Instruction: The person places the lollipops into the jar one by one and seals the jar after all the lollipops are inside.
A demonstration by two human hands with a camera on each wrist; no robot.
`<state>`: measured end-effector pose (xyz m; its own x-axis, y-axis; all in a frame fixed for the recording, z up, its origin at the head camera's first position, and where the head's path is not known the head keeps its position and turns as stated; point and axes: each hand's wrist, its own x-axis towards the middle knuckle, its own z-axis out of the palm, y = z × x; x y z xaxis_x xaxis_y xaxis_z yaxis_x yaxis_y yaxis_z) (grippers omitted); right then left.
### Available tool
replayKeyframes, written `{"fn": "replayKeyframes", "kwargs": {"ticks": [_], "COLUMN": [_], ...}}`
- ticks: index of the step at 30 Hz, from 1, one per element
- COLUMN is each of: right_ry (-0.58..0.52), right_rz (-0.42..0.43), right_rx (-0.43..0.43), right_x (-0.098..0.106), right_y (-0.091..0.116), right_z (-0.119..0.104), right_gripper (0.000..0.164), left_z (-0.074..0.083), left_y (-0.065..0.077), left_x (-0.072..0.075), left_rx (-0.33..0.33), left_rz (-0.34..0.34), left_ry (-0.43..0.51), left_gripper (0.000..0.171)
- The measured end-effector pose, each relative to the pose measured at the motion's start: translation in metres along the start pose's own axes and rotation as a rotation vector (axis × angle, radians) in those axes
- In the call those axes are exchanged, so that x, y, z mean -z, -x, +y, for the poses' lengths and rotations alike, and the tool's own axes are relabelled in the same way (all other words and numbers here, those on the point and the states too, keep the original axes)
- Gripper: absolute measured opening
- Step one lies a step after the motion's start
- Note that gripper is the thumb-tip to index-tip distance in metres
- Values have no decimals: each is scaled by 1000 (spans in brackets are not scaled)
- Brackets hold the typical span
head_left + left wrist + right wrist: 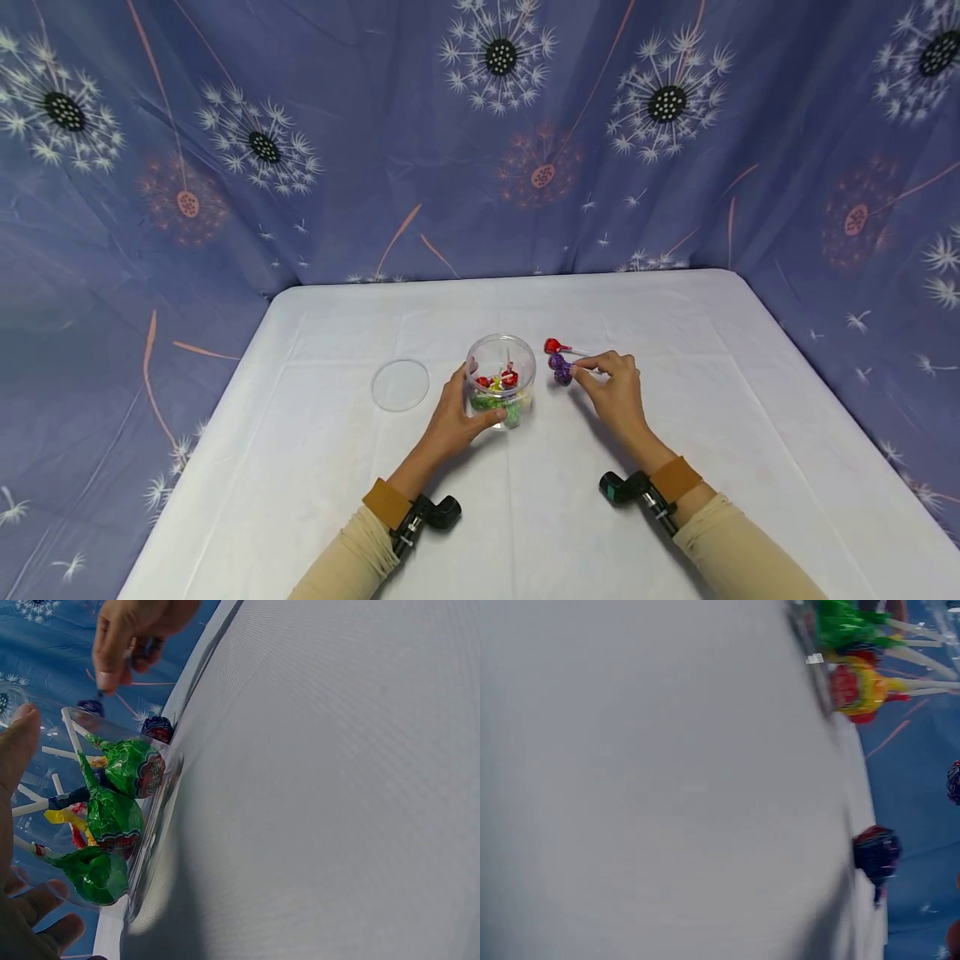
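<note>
My left hand (450, 421) grips a clear round plastic jar (501, 337) from its left side, thumb along the near wall. Inside the jar are several wrapped lollipops; green ones (114, 817) lean against its wall, and a red one (510, 378) shows below the rim. Just right of the jar, my right hand (619, 398) pinches a purple-wrapped lollipop (91, 706) by its stick. A second dark purple lollipop (877, 853) lies on the table beside it, and a red lollipop (552, 346) with a white stick lies just behind.
To the left of the jar a clear round lid (401, 385) lies flat on the white-covered table (292, 467). Blue curtains (360, 167) with a dandelion print hang behind the table and along its sides. Each wrist wears a black camera on an orange-brown strap (677, 478).
</note>
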<state>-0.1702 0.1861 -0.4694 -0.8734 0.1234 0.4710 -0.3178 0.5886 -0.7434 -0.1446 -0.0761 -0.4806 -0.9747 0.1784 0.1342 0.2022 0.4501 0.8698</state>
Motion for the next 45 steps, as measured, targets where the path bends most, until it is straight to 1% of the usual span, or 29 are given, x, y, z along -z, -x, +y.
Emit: {"fn": "replayKeyframes", "kwargs": {"ticks": [5, 15, 21, 26, 29, 32, 38, 41, 45], "right_ry": [-33, -75, -108, -157, -177, -159, -88, -29, 76], "right_rz": [12, 34, 27, -1, -20, -41, -99, -139, -183], "right_rx": [-16, 35, 82, 141, 169, 205, 286, 324, 363], "right_x": [8, 13, 9, 3, 0, -4, -13, -19, -26], "right_y": [-10, -24, -31, -33, -33, -33, -33, -34, -36], "right_z": [-12, -36, -52, -63, -70, -75, -82, -83, -86], "right_gripper": [11, 13, 11, 9, 10, 11, 10, 9, 9], "left_z": [1, 0, -1, 0, 0, 0, 1, 1, 1], "left_y": [1, 0, 1, 0, 0, 0, 0, 0, 0], "left_x": [0, 1, 1, 2, 2, 2, 3, 3, 3], "left_rx": [9, 15, 18, 9, 15, 14, -8, -6, -2], "left_rz": [-4, -5, -5, -3, -2, -2, -4, -3, -4], "left_ry": [-2, -2, -3, 1, -4, -6, 3, 4, 7], "left_gripper": [95, 95, 95, 95, 94, 94, 95, 96, 97]}}
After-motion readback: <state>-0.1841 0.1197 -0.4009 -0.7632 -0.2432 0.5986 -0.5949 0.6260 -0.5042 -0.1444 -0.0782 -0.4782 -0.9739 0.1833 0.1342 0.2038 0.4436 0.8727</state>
